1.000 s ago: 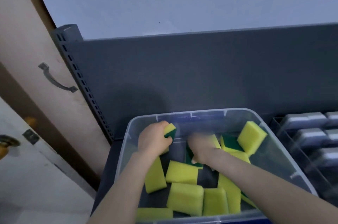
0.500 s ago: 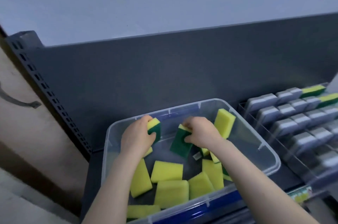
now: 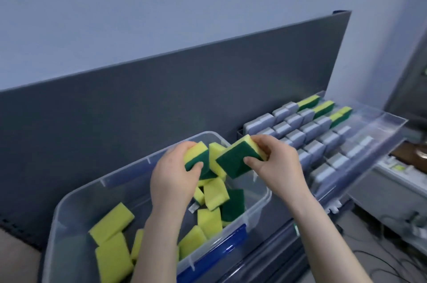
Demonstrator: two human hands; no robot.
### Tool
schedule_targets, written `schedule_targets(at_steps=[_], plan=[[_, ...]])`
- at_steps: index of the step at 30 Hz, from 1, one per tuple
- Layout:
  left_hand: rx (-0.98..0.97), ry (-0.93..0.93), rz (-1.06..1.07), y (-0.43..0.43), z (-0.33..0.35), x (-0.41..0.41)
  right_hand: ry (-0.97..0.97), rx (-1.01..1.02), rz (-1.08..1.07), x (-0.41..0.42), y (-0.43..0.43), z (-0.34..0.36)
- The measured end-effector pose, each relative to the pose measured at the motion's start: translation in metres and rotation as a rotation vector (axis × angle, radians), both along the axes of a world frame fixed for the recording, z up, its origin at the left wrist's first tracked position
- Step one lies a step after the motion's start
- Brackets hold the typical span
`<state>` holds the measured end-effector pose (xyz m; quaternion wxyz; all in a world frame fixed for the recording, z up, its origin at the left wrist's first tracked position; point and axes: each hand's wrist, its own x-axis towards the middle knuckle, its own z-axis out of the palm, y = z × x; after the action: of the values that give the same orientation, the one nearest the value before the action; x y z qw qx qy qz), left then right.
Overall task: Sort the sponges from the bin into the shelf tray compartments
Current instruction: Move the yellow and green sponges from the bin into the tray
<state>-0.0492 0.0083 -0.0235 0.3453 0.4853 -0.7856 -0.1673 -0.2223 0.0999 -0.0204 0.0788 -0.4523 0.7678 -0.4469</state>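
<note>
A clear plastic bin [image 3: 76,192] on the shelf holds several yellow-and-green sponges [image 3: 111,222]. My left hand [image 3: 173,178] grips one yellow-and-green sponge [image 3: 194,158] above the bin's far end. My right hand [image 3: 277,167] pinches a second sponge [image 3: 233,162], green side facing me, over the bin's right corner. To the right lies the clear shelf tray [image 3: 379,125], its rows filled with grey sponges [image 3: 298,134] and a few yellow-and-green ones [image 3: 323,107] at the far end.
A dark grey shelf back panel [image 3: 161,102] rises behind bin and tray. The bin has a blue latch [image 3: 226,245] on its near side. Lower right shows cables and equipment [image 3: 406,220] below the shelf.
Both hands have lifted their sponges up out of the bin and toward the right. The view has swung right, bringing the whole tray into sight.
</note>
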Motion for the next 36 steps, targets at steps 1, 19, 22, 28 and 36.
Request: schedule_targets(at_steps=[1, 19, 22, 28, 36], plan=[[0.009, 0.011, -0.002, 0.005, 0.002, -0.013, -0.002, -0.004, -0.029, -0.012, 0.009, 0.001], [0.050, 0.108, -0.164, 0.117, 0.002, -0.235, -0.107, -0.115, -0.315, -0.215, 0.158, -0.002], [0.052, 0.141, -0.181, 0.136, -0.004, -0.263, -0.093, -0.112, -0.318, -0.242, 0.180, -0.005], [0.053, 0.165, -0.228, 0.172, -0.012, -0.315, -0.096, -0.117, -0.329, -0.290, 0.213, -0.013], [0.044, 0.112, -0.229, 0.169, -0.007, -0.374, -0.096, -0.114, -0.336, -0.346, 0.213, -0.022]])
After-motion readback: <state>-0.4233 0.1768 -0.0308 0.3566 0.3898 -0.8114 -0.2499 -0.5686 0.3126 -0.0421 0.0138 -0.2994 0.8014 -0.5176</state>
